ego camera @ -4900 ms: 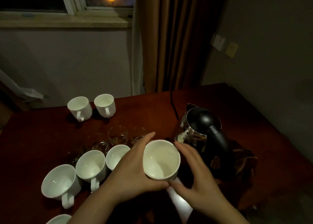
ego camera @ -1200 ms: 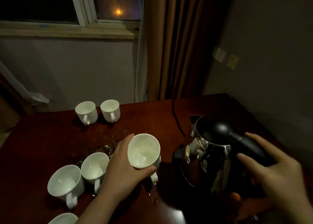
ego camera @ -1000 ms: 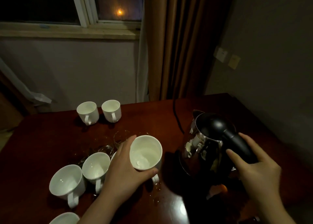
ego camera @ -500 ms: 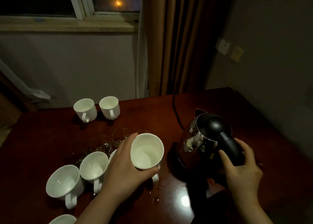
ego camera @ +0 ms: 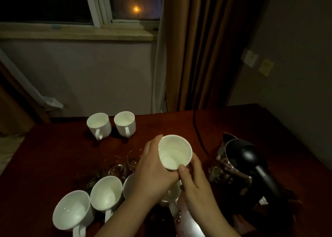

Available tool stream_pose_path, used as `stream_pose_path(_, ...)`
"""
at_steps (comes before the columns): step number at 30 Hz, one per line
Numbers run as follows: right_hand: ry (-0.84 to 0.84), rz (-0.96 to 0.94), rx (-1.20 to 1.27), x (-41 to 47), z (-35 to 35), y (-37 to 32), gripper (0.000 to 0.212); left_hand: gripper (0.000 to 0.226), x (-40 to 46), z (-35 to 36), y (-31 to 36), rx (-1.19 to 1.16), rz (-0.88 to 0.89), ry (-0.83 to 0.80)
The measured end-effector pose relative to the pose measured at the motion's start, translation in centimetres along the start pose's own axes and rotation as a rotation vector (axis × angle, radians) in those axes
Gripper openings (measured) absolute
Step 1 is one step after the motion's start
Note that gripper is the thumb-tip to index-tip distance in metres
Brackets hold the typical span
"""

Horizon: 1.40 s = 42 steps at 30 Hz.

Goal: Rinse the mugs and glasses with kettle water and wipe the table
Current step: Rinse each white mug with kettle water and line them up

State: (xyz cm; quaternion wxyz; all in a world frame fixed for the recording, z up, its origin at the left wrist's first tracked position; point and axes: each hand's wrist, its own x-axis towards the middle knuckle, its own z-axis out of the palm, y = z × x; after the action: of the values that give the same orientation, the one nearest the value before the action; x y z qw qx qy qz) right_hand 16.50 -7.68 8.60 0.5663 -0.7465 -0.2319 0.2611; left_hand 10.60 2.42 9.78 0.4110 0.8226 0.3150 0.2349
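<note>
Holding a round white china mug (ego camera: 175, 152) up, both hands, left (ego camera: 152, 172) and right (ego camera: 195, 179), wrap it, left of the shiny black-topped kettle (ego camera: 240, 166).

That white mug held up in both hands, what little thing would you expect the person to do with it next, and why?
Probably swirl the water round inside the mug, then tip it out. The left hand and right hand both grip it above the table, something pale pools at its bottom, likely water, and the kettle stands released at the right, so pouring looks finished.
</note>
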Motion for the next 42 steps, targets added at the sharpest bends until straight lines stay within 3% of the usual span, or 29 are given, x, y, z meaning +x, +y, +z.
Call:
stream_pose_path(9,0.063,0.116,0.073,11.4,3.6,-2.2,0.04,0.086,10.0,1.6,-3.1,0.063,-0.104,0.01)
stream_pose_path(17,0.026,0.309,-0.223,22.6,7.4,0.0,0.04,0.077,16.2,4.1,-8.7,0.02,-0.354,0.077)
stream_pose_path(29,-0.017,0.31,-0.461,29.6,10.4,1.4,0.039,0.059,20.3,5.9,-11.9,-0.188,-0.59,0.189)
stream_pose_path(36,-0.049,0.286,-0.45,31.3,10.7,1.7,0.04,0.066,21.4,6.1,-11.7,-0.252,-0.601,0.135)
stream_pose_path(42,-0.095,0.305,-0.34,30.3,10.5,2.2,0.048,0.045,19.7,4.5,-10.9,-0.389,-0.516,0.048)
